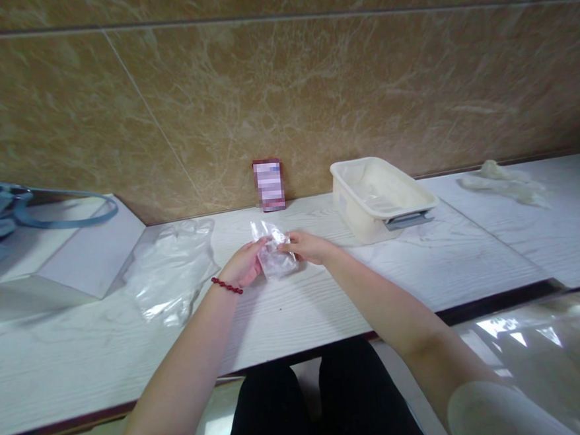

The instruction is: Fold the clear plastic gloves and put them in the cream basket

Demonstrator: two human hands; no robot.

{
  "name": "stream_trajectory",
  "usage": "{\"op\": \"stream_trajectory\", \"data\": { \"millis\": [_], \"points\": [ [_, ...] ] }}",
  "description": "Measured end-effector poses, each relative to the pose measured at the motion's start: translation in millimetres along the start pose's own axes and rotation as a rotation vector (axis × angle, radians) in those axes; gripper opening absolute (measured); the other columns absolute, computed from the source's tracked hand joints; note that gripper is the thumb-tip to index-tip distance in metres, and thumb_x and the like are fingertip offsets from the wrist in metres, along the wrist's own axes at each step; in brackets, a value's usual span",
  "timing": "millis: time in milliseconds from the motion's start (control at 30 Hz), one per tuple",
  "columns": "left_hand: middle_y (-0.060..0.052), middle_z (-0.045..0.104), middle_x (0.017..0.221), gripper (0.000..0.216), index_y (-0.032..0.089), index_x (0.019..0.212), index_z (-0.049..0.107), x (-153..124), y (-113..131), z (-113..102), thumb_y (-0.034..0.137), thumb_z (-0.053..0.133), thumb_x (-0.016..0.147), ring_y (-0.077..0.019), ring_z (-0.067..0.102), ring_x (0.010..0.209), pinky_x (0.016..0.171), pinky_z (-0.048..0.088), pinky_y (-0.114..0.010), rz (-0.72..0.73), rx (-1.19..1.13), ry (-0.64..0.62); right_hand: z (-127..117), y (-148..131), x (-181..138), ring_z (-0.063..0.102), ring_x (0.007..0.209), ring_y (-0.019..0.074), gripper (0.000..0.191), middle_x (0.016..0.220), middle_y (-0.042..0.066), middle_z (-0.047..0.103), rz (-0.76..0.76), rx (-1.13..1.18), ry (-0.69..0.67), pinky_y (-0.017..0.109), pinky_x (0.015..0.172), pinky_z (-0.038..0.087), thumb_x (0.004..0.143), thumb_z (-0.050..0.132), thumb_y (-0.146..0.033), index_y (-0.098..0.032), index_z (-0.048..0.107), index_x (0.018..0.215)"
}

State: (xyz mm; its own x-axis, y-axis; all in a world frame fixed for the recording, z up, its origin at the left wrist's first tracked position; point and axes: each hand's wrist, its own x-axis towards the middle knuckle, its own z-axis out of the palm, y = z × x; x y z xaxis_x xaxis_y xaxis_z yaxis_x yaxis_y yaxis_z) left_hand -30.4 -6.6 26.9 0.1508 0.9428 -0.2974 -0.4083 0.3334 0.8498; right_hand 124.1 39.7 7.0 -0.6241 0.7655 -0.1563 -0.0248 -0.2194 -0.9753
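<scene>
Between my two hands, just above the white wood-grain table [259,342], is a small clear plastic bag [278,266]. My left hand [246,263], with a red bead bracelet [226,286] at the wrist, grips the bag's left side. From the right, my right hand [309,246] pinches its upper edge. The bag looks crumpled and shiny; whether anything is inside I cannot tell. To the left of my hands lies a flat pile of clear plastic bags [172,272].
A cream plastic bin [364,215] with a grey latch stands to the right, clear plastic inside. Farther right lies a crumpled whitish glove-like item [509,182]. A phone-sized red-edged object [269,186] leans on the marble wall [271,86]. At left is a white box [81,258] beside a blue strap [72,223].
</scene>
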Motion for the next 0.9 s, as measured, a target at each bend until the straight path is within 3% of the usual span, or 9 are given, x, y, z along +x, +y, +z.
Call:
{"op": "stream_trajectory", "data": {
  "millis": [233,433,633,767,900],
  "points": [
    [-0.008,0.065,0.082,0.025,0.012,0.091,0.061,1.8,0.6,-12.5,0.010,0.061,0.066,-0.0135,0.061,0.069,0.060,0.049,-0.022,0.004,0.097,-0.051,-3.5,2.0,4.1,0.032,0.035,0.0031,0.024,0.044,-0.009,0.043,-0.059,-0.067,0.135,0.016,0.033,0.022,0.063,0.063,-0.036,-0.018,0.051,0.073],
    [0.001,0.059,0.067,0.019,0.021,0.089,0.057,5.7,1.6,-21.0,0.018,0.058,0.070,-0.0081,0.057,0.054,0.050,0.049,-0.021,-0.005,0.130,0.027,-3.2,-5.6,1.9,0.037,0.036,0.0036,0.015,0.048,-0.008,0.046,-0.024,0.046,0.145,0.015,0.033,0.027,0.069,0.056,-0.022,-0.021,0.053,0.083],
    [0.000,0.059,0.067,0.008,0.017,0.072,0.055,3.9,5.0,-17.0,0.011,0.054,0.067,-0.0106,0.058,0.062,0.056,0.051,-0.023,0.084,0.067,0.032,-3.1,-10.1,2.2,0.042,0.041,0.0052,0.008,0.048,-0.006,0.047,-0.046,0.201,0.137,0.015,0.035,0.028,0.066,0.046,-0.013,-0.019,0.051,0.065],
    [0.001,0.052,0.054,0.008,0.014,0.060,0.054,5.1,3.7,-15.3,0.017,0.050,0.067,-0.0081,0.051,0.048,0.046,0.046,-0.020,0.077,0.064,0.025,-4.3,-12.5,1.4,0.043,0.044,0.0069,0.010,0.053,-0.004,0.048,-0.044,0.241,0.119,0.019,0.039,0.034,0.066,0.043,-0.015,-0.017,0.051,0.060],
    [0.003,0.051,0.053,0.015,0.014,0.061,0.051,5.7,-0.3,-13.8,0.021,0.064,0.058,-0.0053,0.046,0.042,0.038,0.034,-0.015,0.243,0.280,0.089,-2.7,-13.6,-2.2,0.045,0.050,0.0079,0.012,0.061,-0.002,0.050,-0.087,0.146,0.098,0.022,0.046,0.039,0.066,0.052,-0.026,-0.016,0.049,0.059]
  ]
}}
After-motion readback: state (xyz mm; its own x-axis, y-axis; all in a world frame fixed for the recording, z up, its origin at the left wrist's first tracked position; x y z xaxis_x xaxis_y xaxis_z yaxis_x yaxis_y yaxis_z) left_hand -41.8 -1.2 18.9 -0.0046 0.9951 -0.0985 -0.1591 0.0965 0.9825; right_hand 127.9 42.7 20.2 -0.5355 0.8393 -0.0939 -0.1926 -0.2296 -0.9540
